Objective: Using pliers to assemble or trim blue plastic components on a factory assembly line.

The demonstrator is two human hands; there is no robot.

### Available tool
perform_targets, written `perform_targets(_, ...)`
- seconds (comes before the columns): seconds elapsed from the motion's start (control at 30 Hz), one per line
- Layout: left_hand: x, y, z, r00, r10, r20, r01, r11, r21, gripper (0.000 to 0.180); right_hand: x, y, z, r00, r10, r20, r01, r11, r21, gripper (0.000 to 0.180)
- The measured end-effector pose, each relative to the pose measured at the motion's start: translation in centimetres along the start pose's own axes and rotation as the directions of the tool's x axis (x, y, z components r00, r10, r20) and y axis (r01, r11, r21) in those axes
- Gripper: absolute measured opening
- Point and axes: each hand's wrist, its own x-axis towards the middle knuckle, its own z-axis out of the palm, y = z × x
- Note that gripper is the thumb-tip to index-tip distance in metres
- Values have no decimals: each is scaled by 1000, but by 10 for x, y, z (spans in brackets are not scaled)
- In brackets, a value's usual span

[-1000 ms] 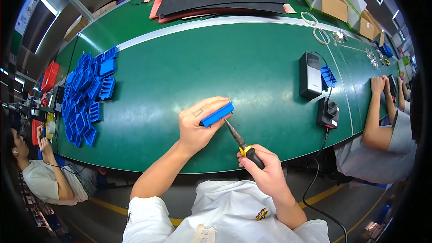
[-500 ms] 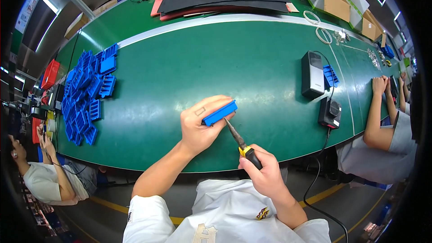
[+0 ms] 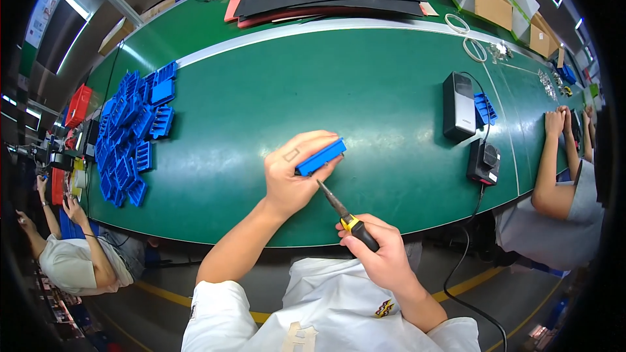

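My left hand (image 3: 285, 177) is closed around a blue plastic slotted piece (image 3: 321, 158), held tilted above the green table with its right end higher. Its underside is hidden by my palm and fingers. My right hand (image 3: 383, 255) grips long-nose pliers (image 3: 337, 203) by their black and yellow handles. The slim grey jaws point up and left, and their tip lies by my left fingers, just below the blue piece's near edge. Whether the tip touches anything I cannot tell.
Blue slotted pieces lie in a heap (image 3: 134, 130) at left. On the right are a grey-black box-shaped device (image 3: 460, 107), another blue piece (image 3: 484, 109) and a corded black unit (image 3: 484, 161). Black sheets (image 3: 280, 1) and open cartons (image 3: 486, 3) occupy the back. Co-workers sit on both sides.
The pliers' tip has shifted left and slightly down, away from the blue piece's edge. My left hand still holds the piece. The co-worker at left has moved their arms.
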Motion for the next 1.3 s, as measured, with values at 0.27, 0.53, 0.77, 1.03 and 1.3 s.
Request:
perform_targets(0.27, -2, -1, 4, 999, 32, 8, -32, 999, 4, 28, 2, -2, 1, 1000, 12, 14, -11, 999, -46, 12)
perform_targets(0.53, -2, -2, 4, 998, 57, 18, -57, 998, -1, 28, 3, -4, 4, 1000, 13, -13, -13, 999, -46, 7)
perform_targets(0.77, -5, -2, 3, 997, -25, 67, 30, 997, -74, 29, 3, -2, -3, 999, -38, 26, 39, 998, -50, 10)
perform_targets(1.03, 1, -12, -2, 987, -132, 94, 150, 964, -221, 25, -2, 1, -10, 997, -75, 27, 75, 997, -19, 10)
perform_targets(1.3, 3, -23, -8, 762, -599, 247, 568, 435, -698, 44, 23, 12, -65, 877, -316, -361, -47, 692, -720, 35)
